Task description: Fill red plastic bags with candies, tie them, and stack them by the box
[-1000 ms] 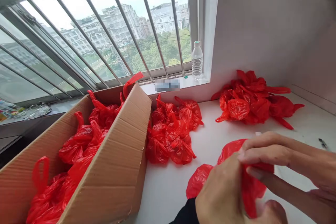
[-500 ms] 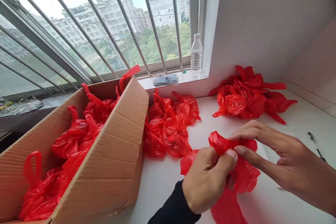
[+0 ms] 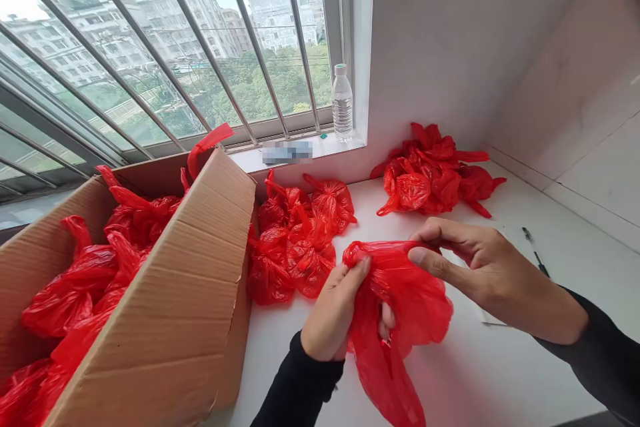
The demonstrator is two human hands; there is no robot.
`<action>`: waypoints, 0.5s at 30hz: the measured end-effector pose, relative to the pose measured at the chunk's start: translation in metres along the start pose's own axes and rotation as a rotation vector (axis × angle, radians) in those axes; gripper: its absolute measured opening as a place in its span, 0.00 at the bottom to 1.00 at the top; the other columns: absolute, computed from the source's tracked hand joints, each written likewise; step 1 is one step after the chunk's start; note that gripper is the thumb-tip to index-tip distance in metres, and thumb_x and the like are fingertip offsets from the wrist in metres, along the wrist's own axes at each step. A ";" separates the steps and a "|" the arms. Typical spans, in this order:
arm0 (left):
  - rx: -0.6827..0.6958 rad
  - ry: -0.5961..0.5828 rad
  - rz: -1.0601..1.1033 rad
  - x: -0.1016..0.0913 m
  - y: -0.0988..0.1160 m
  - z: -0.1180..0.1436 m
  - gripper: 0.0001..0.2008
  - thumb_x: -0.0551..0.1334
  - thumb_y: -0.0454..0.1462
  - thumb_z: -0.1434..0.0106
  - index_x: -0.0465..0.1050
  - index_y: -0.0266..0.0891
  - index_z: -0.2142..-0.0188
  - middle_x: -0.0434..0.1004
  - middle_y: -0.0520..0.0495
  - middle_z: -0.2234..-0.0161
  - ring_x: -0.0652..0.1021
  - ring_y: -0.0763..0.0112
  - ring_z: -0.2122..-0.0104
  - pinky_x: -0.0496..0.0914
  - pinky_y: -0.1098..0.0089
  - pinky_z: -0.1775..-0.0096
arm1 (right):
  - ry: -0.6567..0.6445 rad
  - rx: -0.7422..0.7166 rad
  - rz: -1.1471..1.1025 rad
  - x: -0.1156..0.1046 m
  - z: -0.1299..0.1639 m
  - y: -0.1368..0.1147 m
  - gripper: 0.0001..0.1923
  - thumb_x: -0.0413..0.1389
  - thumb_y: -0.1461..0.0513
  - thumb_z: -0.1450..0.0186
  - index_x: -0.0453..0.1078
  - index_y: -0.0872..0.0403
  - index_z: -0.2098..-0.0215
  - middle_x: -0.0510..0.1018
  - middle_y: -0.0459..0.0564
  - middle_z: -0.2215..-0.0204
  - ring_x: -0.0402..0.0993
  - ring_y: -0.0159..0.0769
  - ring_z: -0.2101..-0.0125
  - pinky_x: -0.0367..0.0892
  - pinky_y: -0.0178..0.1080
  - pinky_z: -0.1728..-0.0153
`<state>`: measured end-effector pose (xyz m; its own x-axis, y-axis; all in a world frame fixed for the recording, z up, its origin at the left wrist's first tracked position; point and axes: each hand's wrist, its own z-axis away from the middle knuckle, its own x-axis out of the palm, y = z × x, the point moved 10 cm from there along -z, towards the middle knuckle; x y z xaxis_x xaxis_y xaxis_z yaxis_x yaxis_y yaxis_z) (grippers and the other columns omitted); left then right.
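Low in the middle of the frame, both hands hold one red bag (image 3: 400, 307) just above the white counter (image 3: 500, 373). The left hand (image 3: 333, 310) is curled closed on the bag's left edge, its fingertips pinching the plastic near the top while the bag's loose tail hangs below the wrist toward the bottom edge. The right hand (image 3: 480, 267), to the right of centre, pinches the bag's upper rim between thumb and forefinger, the other fingers bent loosely behind; the rim is stretched between the two hands. Both arms wear black sleeves. Left of the bag, a cardboard box (image 3: 190, 293) fills the lower left of the frame, open at the top and full of knotted red bags (image 3: 100, 260). Just beside the box's right wall, in the middle of the frame, lies a small heap (image 3: 295, 240) of tied red bags, near the left hand but apart from it. A second heap (image 3: 430, 173) lies against the wall at centre right. A water bottle (image 3: 342, 103) stands upright on the window sill above, and a pen (image 3: 535, 252) lies on the counter at the right.
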<state>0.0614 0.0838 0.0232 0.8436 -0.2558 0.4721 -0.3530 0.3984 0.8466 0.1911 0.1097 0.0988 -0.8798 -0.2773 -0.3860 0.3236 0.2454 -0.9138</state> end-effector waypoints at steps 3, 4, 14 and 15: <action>0.016 0.031 0.027 -0.001 0.004 0.004 0.23 0.60 0.50 0.31 0.73 0.36 0.77 0.72 0.48 0.83 0.69 0.74 0.84 0.65 0.72 0.78 | 0.018 -0.040 -0.019 0.004 0.004 -0.006 0.06 0.58 0.54 0.28 0.73 0.45 0.61 0.75 0.40 0.68 0.71 0.30 0.66 0.67 0.33 0.64; 0.028 0.038 0.029 0.000 0.006 0.007 0.20 0.63 0.49 0.33 0.74 0.36 0.75 0.73 0.50 0.81 0.70 0.75 0.82 0.66 0.73 0.76 | 0.022 -0.077 -0.005 0.006 0.006 -0.010 0.05 0.57 0.55 0.28 0.74 0.44 0.60 0.75 0.40 0.66 0.71 0.30 0.65 0.67 0.33 0.62; 0.107 0.213 -0.007 -0.010 0.009 0.017 0.14 0.69 0.48 0.37 0.82 0.41 0.62 0.82 0.49 0.67 0.80 0.66 0.63 0.72 0.69 0.60 | 0.015 -0.094 0.149 0.012 0.007 -0.011 0.13 0.56 0.53 0.28 0.69 0.44 0.46 0.75 0.45 0.56 0.74 0.32 0.62 0.71 0.35 0.63; 0.107 0.148 -0.035 -0.004 0.011 0.015 0.14 0.68 0.48 0.35 0.82 0.41 0.59 0.82 0.48 0.67 0.80 0.65 0.63 0.72 0.69 0.60 | -0.009 -0.072 0.170 0.013 0.005 -0.009 0.12 0.56 0.52 0.28 0.70 0.46 0.50 0.76 0.45 0.58 0.73 0.33 0.63 0.71 0.35 0.63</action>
<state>0.0483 0.0758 0.0347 0.9035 -0.1324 0.4076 -0.3571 0.2934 0.8868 0.1782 0.0997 0.1012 -0.8113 -0.2344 -0.5356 0.4412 0.3557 -0.8239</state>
